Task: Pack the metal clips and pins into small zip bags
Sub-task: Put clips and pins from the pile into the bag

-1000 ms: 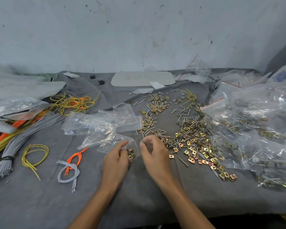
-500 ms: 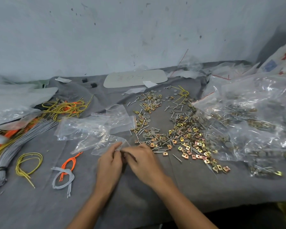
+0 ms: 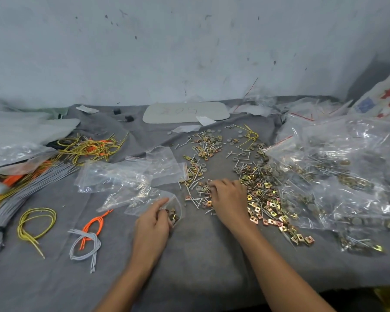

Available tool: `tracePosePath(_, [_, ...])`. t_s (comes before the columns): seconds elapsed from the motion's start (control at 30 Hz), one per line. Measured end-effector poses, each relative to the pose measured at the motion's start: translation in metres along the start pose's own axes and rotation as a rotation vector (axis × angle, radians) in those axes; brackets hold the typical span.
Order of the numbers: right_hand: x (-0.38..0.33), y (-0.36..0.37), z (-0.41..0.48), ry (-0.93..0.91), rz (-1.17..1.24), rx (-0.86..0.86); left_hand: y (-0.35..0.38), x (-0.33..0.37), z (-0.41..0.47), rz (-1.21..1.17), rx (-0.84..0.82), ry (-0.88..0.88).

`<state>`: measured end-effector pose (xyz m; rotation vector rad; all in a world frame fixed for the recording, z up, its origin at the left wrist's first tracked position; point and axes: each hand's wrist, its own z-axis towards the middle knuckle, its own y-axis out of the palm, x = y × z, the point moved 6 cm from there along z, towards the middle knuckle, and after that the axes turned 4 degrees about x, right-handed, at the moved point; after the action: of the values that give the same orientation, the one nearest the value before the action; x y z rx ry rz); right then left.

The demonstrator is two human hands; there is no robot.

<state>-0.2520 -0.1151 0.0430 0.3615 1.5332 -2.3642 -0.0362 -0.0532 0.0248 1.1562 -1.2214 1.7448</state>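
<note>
Grey cloth [image 3: 200,255] covers the whole bench, and the only writing on it sits at the back: a pale rounded plate [image 3: 186,112] carrying a faint hand-scrawled mark, too washed out for me to read with any certainty. A white sack [image 3: 383,102] at the far right edge shows red and blue print, also unreadable from here.

Loose clips and pins [image 3: 261,190] lie scattered across the middle of the cloth. The clips are small square folded pieces, brassy gold to coppery pink, most with a hole in the middle. The pins are thin, silvery and nail-like, lying every which way among flat grey discs.

The left hand [image 3: 152,224] pinches a small zip bag [image 3: 144,202] of clear, crinkled plastic. A few gold clips [image 3: 172,216] are bunched in its near corner, just beside the fingers.

The right hand [image 3: 229,197] rests palm down on the near edge of the scatter, fingers bent into the pins. I cannot tell whether it has hold of anything.

More empty bags [image 3: 122,174] with red zip strips lie just behind the left hand. Filled bags [image 3: 347,172] are heaped at the right, clips and pins showing through them.

At the left lie a yellow cord loop [image 3: 35,224], orange cords [image 3: 95,224] and grey cords [image 3: 86,243].
</note>
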Motion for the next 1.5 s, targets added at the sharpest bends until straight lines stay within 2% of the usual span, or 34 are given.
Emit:
tracePosePath(0.1, [0.0,0.0,-0.001,0.008,-0.016,0.029,-0.001,0.001,0.0,0.024,0.003,0.007])
tracePosePath(0.37, [-0.008,0.0,-0.001,-0.025,-0.056,-0.049,-0.002,0.007,-0.003,0.042,0.008,0.011])
tracePosePath(0.43, [-0.009,-0.008,-0.001,0.0,-0.038,0.001,-0.003,0.008,-0.003,0.035,0.01,0.012])
tracePosePath(0.53, [-0.027,-0.023,-0.016,-0.025,0.192,0.137,-0.003,0.008,-0.003,0.025,0.01,0.001])
tracePosePath(0.6, [-0.048,-0.024,-0.035,-0.085,0.395,0.129,-0.002,0.009,-0.003,0.024,0.01,0.004])
tracePosePath(0.67, [-0.058,-0.022,-0.047,-0.121,0.425,0.131,-0.002,0.008,-0.002,0.026,0.008,0.007])
tracePosePath(0.83, [-0.017,-0.021,-0.048,0.167,0.45,0.181,-0.003,0.009,-0.003,0.025,0.006,0.013])
tracePosePath(0.93, [-0.009,-0.018,-0.05,0.22,0.397,0.193,-0.003,0.009,-0.003,0.038,0.008,0.021])
tracePosePath(1.03, [-0.019,-0.013,-0.044,0.182,0.283,0.121,-0.003,0.009,-0.002,0.054,0.012,0.03])
tracePosePath(1.2, [-0.029,-0.023,-0.057,0.043,0.283,0.107,-0.003,0.006,-0.001,0.043,0.019,0.022])
tracePosePath(1.33, [-0.037,-0.018,-0.079,-0.137,0.087,-0.06,-0.002,0.004,0.001,0.025,0.027,0.016])
tracePosePath(1.4, [-0.037,-0.018,-0.085,-0.131,0.107,-0.11,-0.002,0.004,0.001,0.021,0.037,0.017])
tracePosePath(1.5, [-0.045,-0.023,-0.085,-0.102,0.251,-0.081,-0.002,0.003,0.002,0.031,0.049,0.032])
